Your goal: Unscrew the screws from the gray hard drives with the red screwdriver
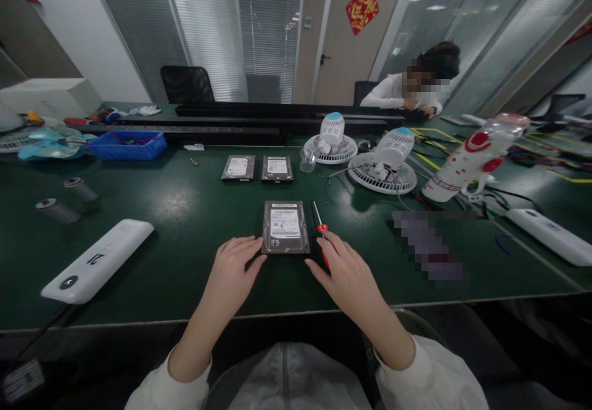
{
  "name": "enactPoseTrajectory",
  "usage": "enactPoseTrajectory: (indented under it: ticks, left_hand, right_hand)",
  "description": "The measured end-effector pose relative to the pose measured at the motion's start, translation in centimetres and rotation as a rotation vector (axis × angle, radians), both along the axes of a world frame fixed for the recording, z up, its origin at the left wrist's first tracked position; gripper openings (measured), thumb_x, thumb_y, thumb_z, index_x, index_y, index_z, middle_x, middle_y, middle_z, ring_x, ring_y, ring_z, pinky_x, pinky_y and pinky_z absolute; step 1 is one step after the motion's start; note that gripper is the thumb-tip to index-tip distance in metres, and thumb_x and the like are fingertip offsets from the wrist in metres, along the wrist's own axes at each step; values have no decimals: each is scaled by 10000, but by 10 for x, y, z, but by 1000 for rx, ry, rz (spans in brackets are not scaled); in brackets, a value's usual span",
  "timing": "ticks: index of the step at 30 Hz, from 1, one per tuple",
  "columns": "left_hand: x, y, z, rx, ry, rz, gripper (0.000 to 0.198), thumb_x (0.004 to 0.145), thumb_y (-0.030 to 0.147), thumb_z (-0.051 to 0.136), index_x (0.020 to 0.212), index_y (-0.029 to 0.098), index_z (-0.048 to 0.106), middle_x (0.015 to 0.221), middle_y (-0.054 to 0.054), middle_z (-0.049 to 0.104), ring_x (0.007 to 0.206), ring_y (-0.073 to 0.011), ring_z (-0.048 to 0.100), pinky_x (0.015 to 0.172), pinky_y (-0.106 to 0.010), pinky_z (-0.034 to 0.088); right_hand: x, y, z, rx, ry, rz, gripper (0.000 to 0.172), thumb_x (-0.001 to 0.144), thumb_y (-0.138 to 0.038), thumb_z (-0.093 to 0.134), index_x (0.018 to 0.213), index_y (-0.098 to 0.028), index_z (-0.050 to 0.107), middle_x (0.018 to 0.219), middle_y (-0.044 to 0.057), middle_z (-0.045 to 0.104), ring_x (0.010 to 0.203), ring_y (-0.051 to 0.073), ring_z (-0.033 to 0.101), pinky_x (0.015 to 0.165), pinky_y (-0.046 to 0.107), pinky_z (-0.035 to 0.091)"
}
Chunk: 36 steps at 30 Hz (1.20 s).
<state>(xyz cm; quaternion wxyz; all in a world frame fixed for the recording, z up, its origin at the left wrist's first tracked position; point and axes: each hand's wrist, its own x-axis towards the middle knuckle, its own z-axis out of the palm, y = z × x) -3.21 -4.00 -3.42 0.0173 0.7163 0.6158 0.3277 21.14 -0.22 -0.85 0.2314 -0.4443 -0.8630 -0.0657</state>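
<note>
A hard drive (285, 228) with a white label lies flat on the green table in front of me. My left hand (237, 268) is at its lower left corner, fingers stretched and thumb apart, the fingertips touching the edge. Right of the drive, a screwdriver (322, 229) with a red handle lies on the table, its shaft pointing away from me. My right hand (345, 268) rests over its handle, fingers extended and thumb spread toward the drive; part of the handle is hidden beneath. Two more hard drives, one left (238, 168) and one right (277, 169), lie farther back.
Behind are a clear plastic cup (308, 159), two white fans (333, 142) (387, 163) and loose screws. A white power strip (99, 262), metal cylinders (58, 210) and a blue tray (128, 145) are left. A white bottle (472, 157) and cables stand right. Another person (393, 92) sits opposite.
</note>
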Motion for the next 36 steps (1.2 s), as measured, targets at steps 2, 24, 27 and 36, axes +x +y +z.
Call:
enactPoseTrajectory:
  ticks: [2, 24, 27, 36]
  left_hand:
    - [0, 0, 0, -7, -5, 3, 253, 946, 190, 623, 1172, 187, 738, 1183, -91, 757, 1153, -283, 667, 1029, -526, 486]
    - [1, -2, 6, -85, -26, 68, 233, 946, 262, 626, 1144, 239, 746, 1076, -52, 761, 1010, -270, 640, 849, -439, 500]
    - [0, -3, 6, -84, -40, 67, 234, 952, 273, 622, 1148, 237, 745, 1074, -49, 762, 1016, -268, 641, 862, -439, 502]
    - [0, -3, 7, -92, -42, 52, 246, 952, 273, 632, 1159, 205, 746, 1080, -61, 761, 1017, -265, 641, 889, -447, 507]
  right_hand:
    - [3, 5, 17, -56, -8, -32, 390, 939, -429, 580, 1183, -133, 649, 1262, 169, 698, 1232, 399, 620, 1006, 586, 523]
    - [-13, 171, 48, -657, -180, -513, 399, 952, -397, 613, 1275, -163, 590, 1280, 100, 625, 1114, 211, 642, 942, 434, 572]
    - [-13, 169, 45, -652, -185, -522, 399, 952, -397, 613, 1276, -166, 590, 1281, 98, 625, 1116, 211, 642, 943, 435, 571]
    - [-14, 160, 44, -586, -191, -498, 394, 952, -398, 613, 1267, -162, 595, 1274, 99, 629, 1114, 210, 643, 944, 434, 571]
